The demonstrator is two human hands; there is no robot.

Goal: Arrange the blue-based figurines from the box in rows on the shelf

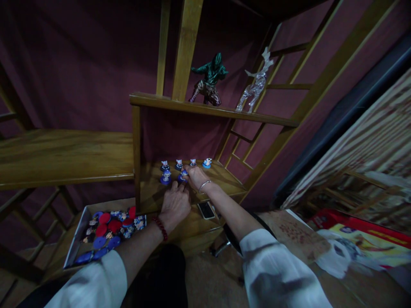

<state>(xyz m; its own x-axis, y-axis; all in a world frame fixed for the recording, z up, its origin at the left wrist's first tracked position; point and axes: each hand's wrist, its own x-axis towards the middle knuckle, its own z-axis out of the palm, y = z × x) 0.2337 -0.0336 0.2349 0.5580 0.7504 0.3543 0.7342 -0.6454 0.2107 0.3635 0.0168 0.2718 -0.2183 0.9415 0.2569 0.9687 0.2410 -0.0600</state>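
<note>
1. Blue and small: held a figurine (183, 176) pinched between thumb and fingertips of the right hand (194, 175), low over the wooden shelf (221, 176), second from the left in the front row.
2. Had the left hand (176, 202) just in front of it, fingers bent and close together; could not tell whether touching the base or only near.
3. Counted one upright neighbour (165, 176) on a purple-blue base, just left of the pinched piece.
4. Counted four more upright in a back row (179, 164): three alike on dark bases, one at the right end on lighter blue.
5. Judged five pieces set out and the sixth nearly settled.
6. Found, lower left, a cardboard box (111, 205) heaped with red discs (114, 225), blue discs (99, 242) and small figures; judged much of the lot not yet stood up.
7. Noticed, farther out, a phone (205, 210) lying between the forearms, and overhead a green-hooded statue (210, 75) beside a clear statue (255, 85).
</note>
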